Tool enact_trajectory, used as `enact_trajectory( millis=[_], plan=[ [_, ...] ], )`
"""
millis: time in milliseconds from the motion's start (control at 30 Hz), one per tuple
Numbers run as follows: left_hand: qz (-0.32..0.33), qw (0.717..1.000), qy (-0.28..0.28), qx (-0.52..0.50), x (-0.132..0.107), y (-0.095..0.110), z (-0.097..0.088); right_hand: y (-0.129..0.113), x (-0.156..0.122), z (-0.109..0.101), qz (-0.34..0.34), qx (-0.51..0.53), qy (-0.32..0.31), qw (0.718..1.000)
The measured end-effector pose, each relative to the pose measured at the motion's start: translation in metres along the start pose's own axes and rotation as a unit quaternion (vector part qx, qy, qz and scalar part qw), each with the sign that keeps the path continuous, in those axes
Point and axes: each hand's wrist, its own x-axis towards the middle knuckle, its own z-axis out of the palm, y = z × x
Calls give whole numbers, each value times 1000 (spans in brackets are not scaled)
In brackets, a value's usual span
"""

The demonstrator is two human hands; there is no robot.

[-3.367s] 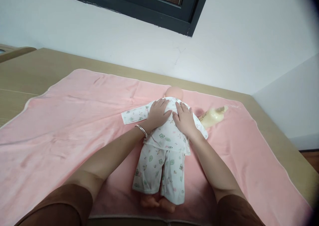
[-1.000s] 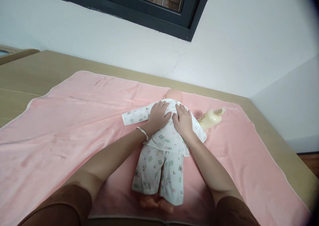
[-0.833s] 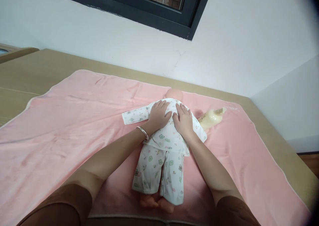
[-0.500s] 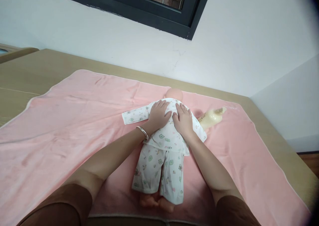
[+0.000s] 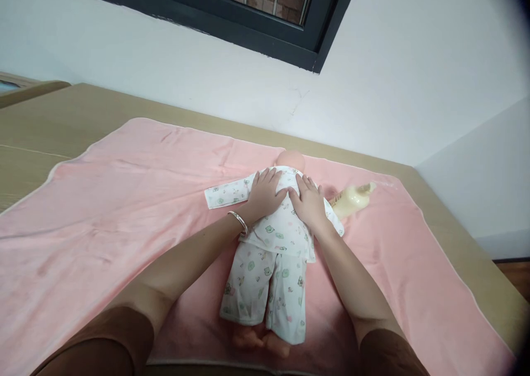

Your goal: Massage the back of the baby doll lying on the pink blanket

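Doll: baby doll (image 5: 275,238) lies face down on the pink blanket (image 5: 124,199).
Hands: left hand (image 5: 265,192) and right hand (image 5: 308,201) lie flat, side by side on the doll's upper back, gripping nothing.
Risk (judged): sliding palms could bunch the loose top.
Materials: thin printed cotton pyjamas; fleecy blanket; smooth cream feeding bottle (image 5: 351,197) right of the doll.

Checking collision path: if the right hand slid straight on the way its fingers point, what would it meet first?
Likely the doll's head. The right hand lies flat on the printed top, fingers pointing away and slightly left, with the head just beyond them. Height is hard to judge.
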Motion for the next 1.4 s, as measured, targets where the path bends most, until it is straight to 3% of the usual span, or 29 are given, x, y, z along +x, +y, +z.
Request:
enact_trajectory(
  millis=[167, 267, 467, 633, 767, 900, 1000, 1133, 1300, 1400],
  plan=[
    [13, 1000, -12, 1, 0, 0, -4, 6, 6, -2, -7, 10, -12, 1000],
    [54, 999, -4, 7, 2, 0, -7, 9, 9, -2, -33, 10, -25, 999],
    [162, 985, 53, 35, -2, 10, -14, -15, -12, -6, -67, -88, 10, 994],
    [92, 991, 92, 19, -4, 8, -8, -17, -18, -16, -46, -81, 17, 996],
    [50, 998, 47, 16, 1, -2, -1, 6, 4, -10, -23, -23, -8, 999],
    [69, 997, 30, 34, 1, 2, -5, 12, 11, -2, -40, -6, -24, 999],
    [86, 994, 57, 46, -4, 10, -12, -3, -1, -6, -60, -48, -7, 997],
    [50, 995, 81, 43, -6, 12, -15, -19, -16, -17, -48, -86, 11, 995],
    [65, 996, 54, 17, 1, 3, -7, -4, -3, -15, -4, -46, -33, 998],
    [89, 994, 64, 25, 0, 5, -6, 1, 5, -8, -12, -32, -44, 998]
  ],
)
